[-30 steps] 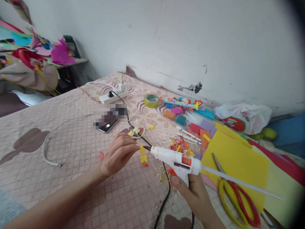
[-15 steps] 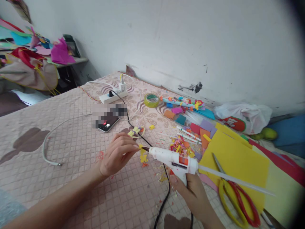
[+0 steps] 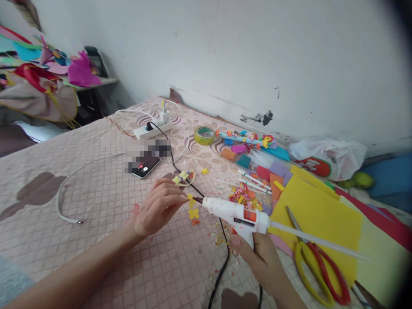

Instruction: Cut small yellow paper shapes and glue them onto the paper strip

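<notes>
You are pinching a small yellow paper flower [image 3: 191, 199] between the fingertips of your left hand [image 3: 162, 207], near the middle of the worktop [image 3: 106, 253]. Your right hand [image 3: 265, 259] is wrapping around the grip of a white glue gun [image 3: 236, 213], its dark nozzle pointing at the flower and a long glue stick [image 3: 318, 241] protruding from its rear. A second yellow flower [image 3: 193, 213] is lying just below. Toward the worktop's right side, scissors [image 3: 310, 253] are resting on yellow sheets [image 3: 325, 210]. By the wall, at the far right, a white plastic bag [image 3: 337, 154] is slumping beside a green object [image 3: 361, 180]; its contents are staying out of view. At far left, a fabric bag [image 3: 48, 98] with yellow cords is hanging by another table; what it is holding cannot be told.
</notes>
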Available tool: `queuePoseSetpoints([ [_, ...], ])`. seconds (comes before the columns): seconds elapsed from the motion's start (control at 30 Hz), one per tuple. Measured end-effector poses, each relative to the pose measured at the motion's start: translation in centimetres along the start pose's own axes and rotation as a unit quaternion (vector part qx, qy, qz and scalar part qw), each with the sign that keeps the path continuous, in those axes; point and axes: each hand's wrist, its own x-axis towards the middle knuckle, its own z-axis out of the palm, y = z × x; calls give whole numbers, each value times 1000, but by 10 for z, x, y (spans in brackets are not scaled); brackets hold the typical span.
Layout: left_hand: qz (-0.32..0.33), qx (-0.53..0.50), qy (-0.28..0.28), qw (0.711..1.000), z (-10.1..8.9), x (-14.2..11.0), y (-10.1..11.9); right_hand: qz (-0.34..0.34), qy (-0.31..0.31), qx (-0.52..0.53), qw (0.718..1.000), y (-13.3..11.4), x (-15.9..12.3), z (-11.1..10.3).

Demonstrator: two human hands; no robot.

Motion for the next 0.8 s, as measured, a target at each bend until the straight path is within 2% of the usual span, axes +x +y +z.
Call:
queuePoseSetpoints([
  [0.2,-2,2,3,1000,0,0,-2,-32,-7,-9,999,1,1,-2],
  [0.3,-8,9,8,1000,0,-1,-2,-15,-18,-29,999,5,3,-5],
  [0.37,-31,17,14,999,1,0,-1,12,-3,-51,999,12,5,-7],
  [0.47,-111,63,4,992,2,8,0,50,55,-85,994,26,12,-10],
  [0.53,-185,94,-41,977,1,19,-2,70,87,-87,990,35,18,-13],
  [0.63,-283,60,-159,944,-3,40,-11,88,96,-64,989,42,23,-16],
  [0.7,-309,21,-236,921,-4,53,-20,90,92,-51,990,43,24,-17],
  [0.8,-325,17,-303,896,1,64,-31,81,91,-49,991,43,23,-18],
])
